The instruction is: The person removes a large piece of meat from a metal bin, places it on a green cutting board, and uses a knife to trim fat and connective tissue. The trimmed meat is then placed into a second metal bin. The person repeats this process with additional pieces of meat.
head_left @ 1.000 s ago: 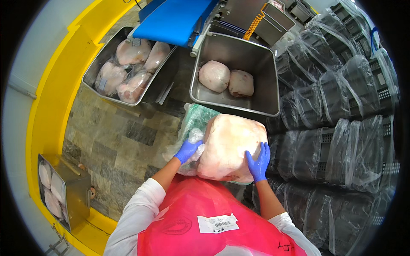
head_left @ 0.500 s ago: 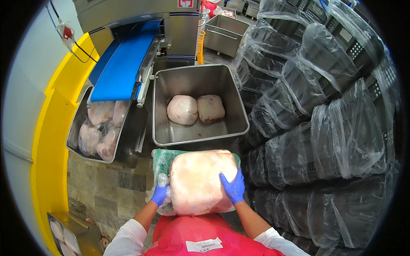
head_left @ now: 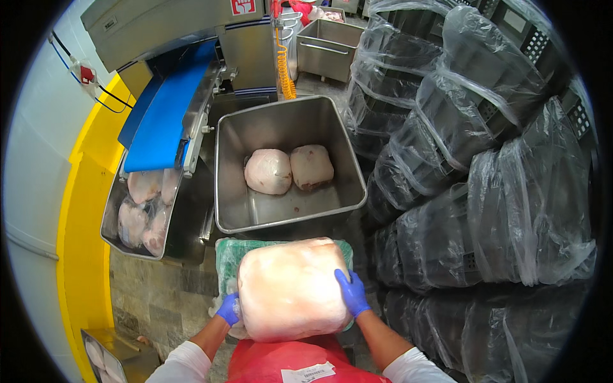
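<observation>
A large, pale, rounded-square block of meat (head_left: 290, 290) is in front of me, between my two gloved hands. My left hand (head_left: 228, 309) grips its left side, with some fingers hidden under or behind it. My right hand (head_left: 352, 292) presses on the right side, thumb on top and fingers along the edge. Beneath the meat is a green crate (head_left: 231, 253) lined with clear plastic; its middle is covered by the meat. Just beyond stands a deep steel bin (head_left: 281, 223) with two smaller pieces of meat (head_left: 268, 171) on its bottom.
At the left, a blue conveyor belt (head_left: 165, 115) slopes down over a second steel bin (head_left: 131, 252) holding several wrapped pieces of meat. Stacks of plastic-covered black crates (head_left: 440, 236) rise along the right. A yellow barrier (head_left: 83, 223) lines the left wall.
The meat block looks larger and nearer to me, tilted more, with both hands still on it. Clear plastic bunched by my left hand shows less. The view has shifted slightly.
</observation>
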{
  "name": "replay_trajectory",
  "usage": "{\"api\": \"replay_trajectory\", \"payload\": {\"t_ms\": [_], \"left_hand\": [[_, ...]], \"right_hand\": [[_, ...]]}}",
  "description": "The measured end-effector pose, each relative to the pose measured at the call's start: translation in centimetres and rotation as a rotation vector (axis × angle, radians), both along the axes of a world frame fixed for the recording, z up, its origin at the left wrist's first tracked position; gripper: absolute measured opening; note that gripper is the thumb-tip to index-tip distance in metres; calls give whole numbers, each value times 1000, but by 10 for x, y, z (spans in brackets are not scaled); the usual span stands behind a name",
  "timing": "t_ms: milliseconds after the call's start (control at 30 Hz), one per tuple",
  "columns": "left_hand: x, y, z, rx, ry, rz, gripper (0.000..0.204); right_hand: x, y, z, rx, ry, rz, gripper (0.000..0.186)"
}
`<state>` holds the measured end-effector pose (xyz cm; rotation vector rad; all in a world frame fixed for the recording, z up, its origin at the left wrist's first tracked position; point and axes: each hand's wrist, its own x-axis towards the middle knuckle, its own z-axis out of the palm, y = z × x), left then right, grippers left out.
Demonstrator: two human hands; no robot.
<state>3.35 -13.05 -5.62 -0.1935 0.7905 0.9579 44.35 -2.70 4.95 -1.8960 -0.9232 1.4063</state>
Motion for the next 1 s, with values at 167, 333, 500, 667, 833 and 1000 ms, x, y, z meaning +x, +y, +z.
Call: {"api": "replay_trajectory", "payload": {"t_ms": [167, 333, 500, 667, 833, 1000], "left_hand": [[43, -12, -14, 404, 413, -254, 47], [84, 3, 10, 291, 237, -115, 49], [69, -20, -2, 215, 107, -27, 45], [-5, -48, 62, 479, 407, -120, 38], [-120, -88, 190, 526, 974, -267, 36], [-125, -76, 295, 259, 780, -209, 35]], "right_hand": [[42, 15, -5, -130, 235, 9, 62], [53, 31, -5, -176, 217, 47, 65], [42, 25, 14, -140, 144, 150, 66], [-12, -23, 30, -185, 357, 101, 61], [-130, -56, 22, -266, 818, 188, 66], [-217, -72, -37, -376, 1082, 127, 73]]}}
